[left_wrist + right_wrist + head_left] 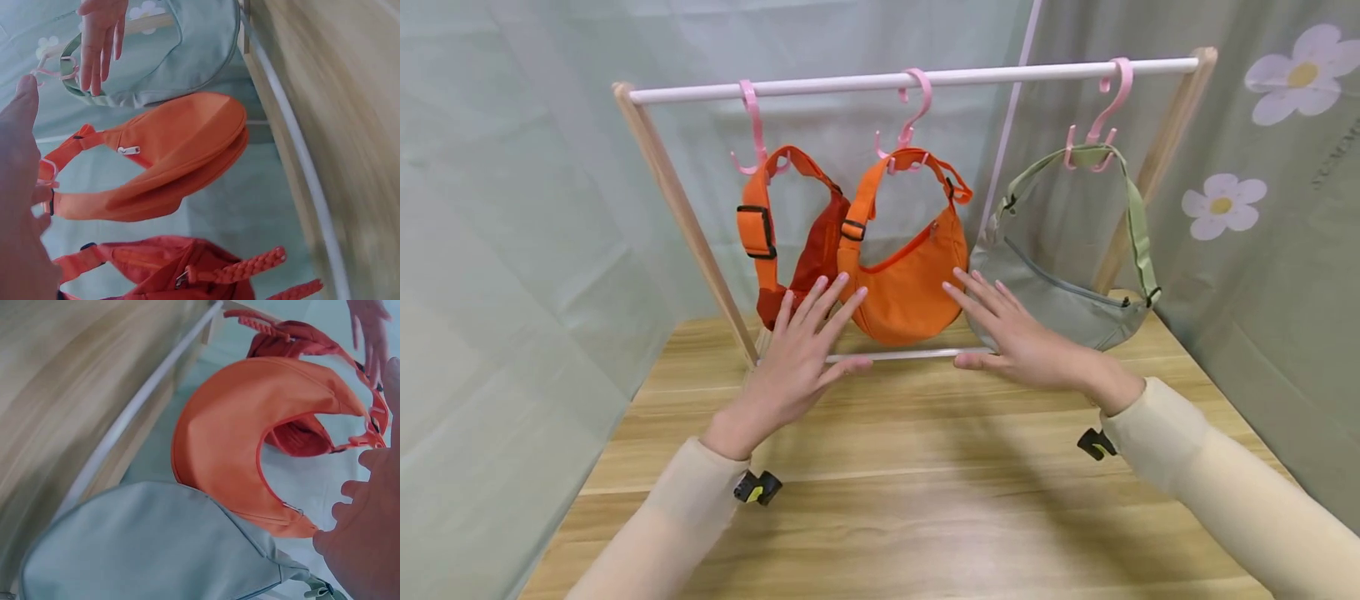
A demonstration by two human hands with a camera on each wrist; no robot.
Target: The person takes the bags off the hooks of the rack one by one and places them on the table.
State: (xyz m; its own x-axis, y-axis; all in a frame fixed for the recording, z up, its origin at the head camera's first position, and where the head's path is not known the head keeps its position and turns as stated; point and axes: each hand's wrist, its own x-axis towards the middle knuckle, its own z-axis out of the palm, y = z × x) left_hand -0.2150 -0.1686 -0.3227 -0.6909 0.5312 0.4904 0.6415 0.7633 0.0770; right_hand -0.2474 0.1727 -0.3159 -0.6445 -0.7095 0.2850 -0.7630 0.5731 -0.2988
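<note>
Three shoulder bags hang from pink hooks on a rack. The red bag (820, 250) with an orange strap is at the left, the orange bag (910, 292) in the middle, the grey-green bag (1045, 287) at the right. My left hand (801, 354), fingers straight and spread, is in front of the red bag and the orange bag's left side. In front of the gap between the orange and grey-green bags is my right hand (1022, 337), its fingers also extended. Neither hand holds anything. Braided red cords (250, 265) dangle from the red bag in the left wrist view.
The rack has a white top rail (835, 83), wooden side posts (688, 221) and a white lower bar (917, 354). It stands at the back of a wood-grain table (925, 500). Pale curtains (550, 167) enclose the back and sides, with flower prints at the right.
</note>
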